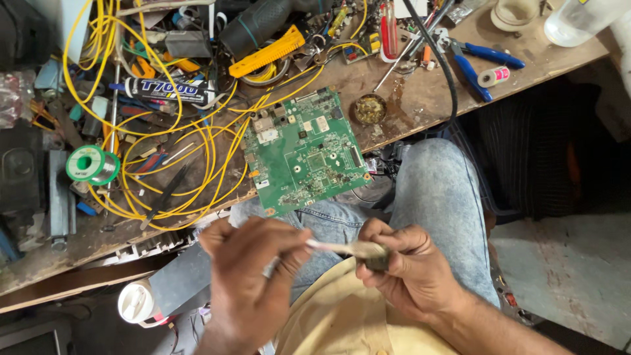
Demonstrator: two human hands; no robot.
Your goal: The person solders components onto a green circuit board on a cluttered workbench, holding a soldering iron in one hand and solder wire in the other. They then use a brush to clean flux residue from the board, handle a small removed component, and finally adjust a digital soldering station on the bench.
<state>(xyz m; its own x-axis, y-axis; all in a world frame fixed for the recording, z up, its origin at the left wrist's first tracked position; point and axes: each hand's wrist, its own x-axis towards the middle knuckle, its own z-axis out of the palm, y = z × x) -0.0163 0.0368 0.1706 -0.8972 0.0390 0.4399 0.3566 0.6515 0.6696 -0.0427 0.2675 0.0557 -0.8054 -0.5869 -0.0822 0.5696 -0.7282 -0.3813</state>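
Head view: left hand [246, 286] and right hand [407, 266] pinch a pale strip [342, 248] below the green circuit board [303, 152].

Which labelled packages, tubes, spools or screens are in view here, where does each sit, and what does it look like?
Black glue tube with white lettering and blue cap: lying flat, upper left of bench, among yellow wires.
Solder spool with green label: left side of bench, round, silvery wire.
Small tape roll with pink band: upper right, beside blue-handled pliers.
No screens visible.

I see open room only at the lower middle of the frame, over the lap. Up-frame, the green circuit board [303, 152] overhangs the worktop [420, 98] edge; yellow wires [197, 141] clog the upper left.
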